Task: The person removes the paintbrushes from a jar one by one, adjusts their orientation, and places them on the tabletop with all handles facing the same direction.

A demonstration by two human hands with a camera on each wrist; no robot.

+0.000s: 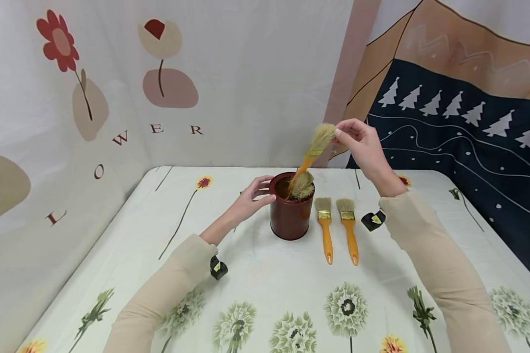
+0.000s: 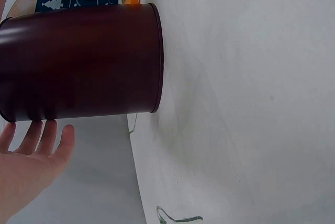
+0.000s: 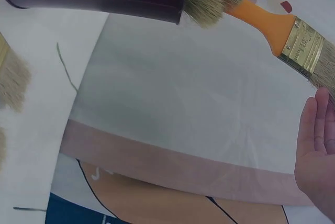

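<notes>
A dark red can stands upright on the table. My left hand is at its left side, fingertips against the wall near the rim with the fingers fairly straight; the left wrist view shows these fingers touching the can. By the bristle end, my right hand pinches a paintbrush with an orange handle and gold ferrule. This brush slants up out of the can, its handle end hidden inside. Tan bristles of another brush stick out at the can's right rim.
Two more orange-handled paintbrushes, a nearer-left one and another, lie side by side right of the can, bristles pointing away. A flower-print cloth covers the table. Printed curtains hang behind it and on both sides.
</notes>
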